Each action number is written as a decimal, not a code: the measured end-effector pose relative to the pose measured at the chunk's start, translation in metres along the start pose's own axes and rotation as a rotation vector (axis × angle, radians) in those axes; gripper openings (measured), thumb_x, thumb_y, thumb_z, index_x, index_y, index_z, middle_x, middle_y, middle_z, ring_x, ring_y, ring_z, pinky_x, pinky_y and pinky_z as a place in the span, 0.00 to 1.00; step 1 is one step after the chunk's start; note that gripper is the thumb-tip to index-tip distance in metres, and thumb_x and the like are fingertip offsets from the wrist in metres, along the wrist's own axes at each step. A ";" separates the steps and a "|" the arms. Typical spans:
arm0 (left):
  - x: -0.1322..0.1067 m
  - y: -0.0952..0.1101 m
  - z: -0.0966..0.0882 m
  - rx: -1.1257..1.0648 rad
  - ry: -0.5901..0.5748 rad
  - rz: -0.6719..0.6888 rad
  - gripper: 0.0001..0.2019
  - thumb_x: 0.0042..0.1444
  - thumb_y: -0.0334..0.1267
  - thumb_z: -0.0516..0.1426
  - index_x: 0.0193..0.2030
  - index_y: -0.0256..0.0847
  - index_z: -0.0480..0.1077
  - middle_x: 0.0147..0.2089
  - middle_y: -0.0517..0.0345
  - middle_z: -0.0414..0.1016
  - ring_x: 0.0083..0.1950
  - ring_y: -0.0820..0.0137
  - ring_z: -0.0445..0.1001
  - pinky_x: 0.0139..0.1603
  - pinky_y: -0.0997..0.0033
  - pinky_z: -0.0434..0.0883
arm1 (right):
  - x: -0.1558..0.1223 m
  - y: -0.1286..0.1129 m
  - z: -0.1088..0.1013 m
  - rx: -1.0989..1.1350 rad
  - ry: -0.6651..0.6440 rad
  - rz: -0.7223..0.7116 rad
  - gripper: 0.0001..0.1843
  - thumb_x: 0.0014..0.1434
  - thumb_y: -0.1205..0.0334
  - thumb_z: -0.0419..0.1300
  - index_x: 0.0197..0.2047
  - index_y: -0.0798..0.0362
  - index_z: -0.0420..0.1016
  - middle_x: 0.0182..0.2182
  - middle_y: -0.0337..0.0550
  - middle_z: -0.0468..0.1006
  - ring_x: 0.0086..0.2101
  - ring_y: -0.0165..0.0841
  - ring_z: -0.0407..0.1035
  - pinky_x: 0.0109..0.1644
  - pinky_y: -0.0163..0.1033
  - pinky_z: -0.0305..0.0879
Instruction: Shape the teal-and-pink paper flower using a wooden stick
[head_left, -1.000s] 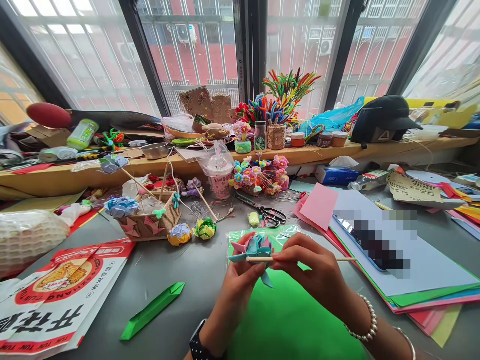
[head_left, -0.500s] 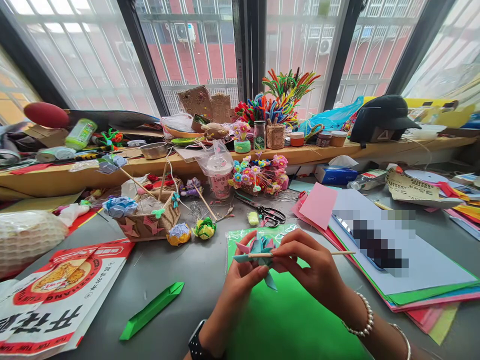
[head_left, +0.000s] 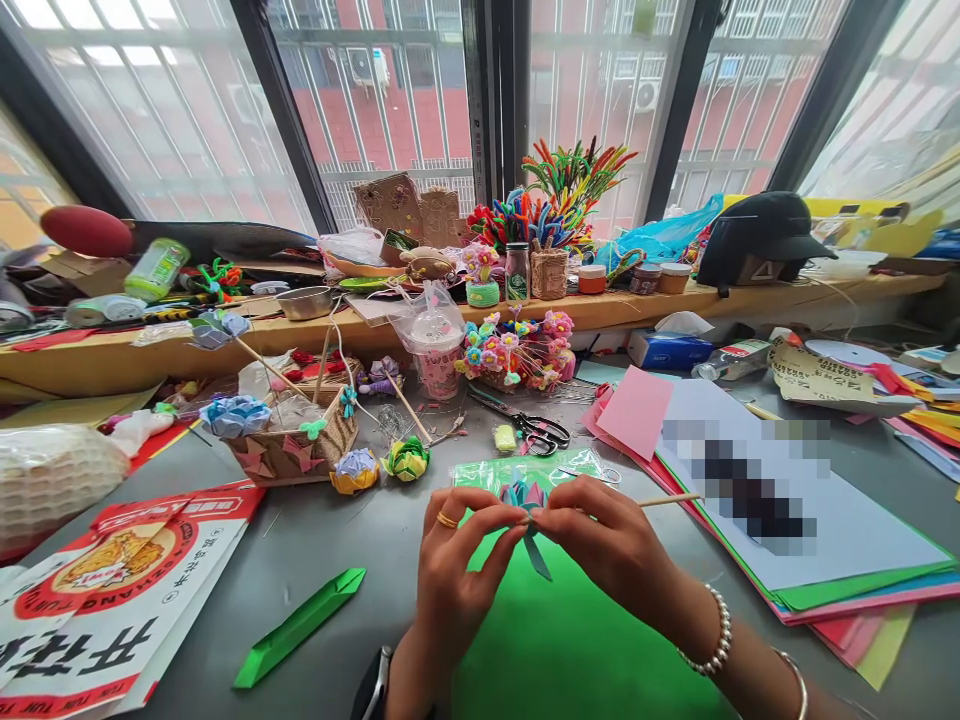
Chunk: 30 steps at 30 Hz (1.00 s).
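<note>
A folded paper flower in blue and pink is held up in front of me, with a blue strip hanging below it. My left hand, with a ring on one finger, pinches the flower from the left. My right hand is closed at the flower's other side, its fingertips meeting those of the left. A thin wooden stick sticks out to the right from behind my right hand. The fingers hide most of the flower and the stick's other end. Beneath both hands lies a green sheet.
A folded green paper strip lies at left, near a printed paper bag. Scissors, paper flowers and a cardboard box stand beyond. Stacked coloured paper with a blurred-out patch is at right.
My left hand has moved from cupping the flower's underside to pinching it with the fingertips on top. The stick's left end, visible across the flower before, is now covered by my fingers.
</note>
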<state>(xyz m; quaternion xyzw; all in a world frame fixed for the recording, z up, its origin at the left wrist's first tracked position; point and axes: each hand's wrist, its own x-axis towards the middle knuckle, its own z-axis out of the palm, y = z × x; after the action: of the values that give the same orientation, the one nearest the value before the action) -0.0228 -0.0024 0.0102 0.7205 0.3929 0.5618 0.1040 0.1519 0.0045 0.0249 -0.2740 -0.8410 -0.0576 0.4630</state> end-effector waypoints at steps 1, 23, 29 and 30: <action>0.000 -0.001 0.000 0.022 -0.014 0.017 0.11 0.47 0.29 0.60 0.35 0.51 0.76 0.30 0.57 0.71 0.36 0.63 0.66 0.39 0.66 0.63 | 0.000 0.000 0.000 -0.018 -0.002 -0.021 0.08 0.60 0.72 0.52 0.36 0.55 0.71 0.28 0.44 0.72 0.28 0.31 0.66 0.29 0.35 0.65; 0.003 0.000 -0.002 0.344 -0.022 0.456 0.09 0.51 0.22 0.56 0.36 0.37 0.72 0.28 0.58 0.74 0.32 0.70 0.67 0.40 0.65 0.61 | 0.005 -0.001 -0.002 0.331 -0.220 0.451 0.11 0.59 0.58 0.56 0.30 0.53 0.73 0.27 0.40 0.70 0.27 0.29 0.65 0.29 0.32 0.63; 0.002 -0.001 0.000 0.324 -0.043 0.422 0.08 0.52 0.23 0.55 0.36 0.37 0.72 0.29 0.56 0.72 0.33 0.69 0.66 0.40 0.66 0.61 | 0.005 -0.001 -0.002 0.258 -0.172 0.372 0.12 0.60 0.59 0.54 0.29 0.54 0.72 0.26 0.41 0.70 0.27 0.30 0.66 0.30 0.34 0.64; 0.002 -0.002 -0.001 0.317 -0.052 0.399 0.08 0.52 0.24 0.55 0.36 0.37 0.72 0.30 0.56 0.72 0.34 0.69 0.66 0.40 0.66 0.61 | 0.004 -0.001 -0.002 0.228 -0.150 0.340 0.12 0.61 0.59 0.53 0.30 0.55 0.72 0.27 0.42 0.70 0.28 0.31 0.66 0.31 0.34 0.64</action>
<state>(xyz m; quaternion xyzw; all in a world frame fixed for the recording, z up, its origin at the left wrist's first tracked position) -0.0241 0.0002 0.0108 0.8053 0.3231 0.4841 -0.1132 0.1507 0.0048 0.0295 -0.3615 -0.8158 0.1372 0.4301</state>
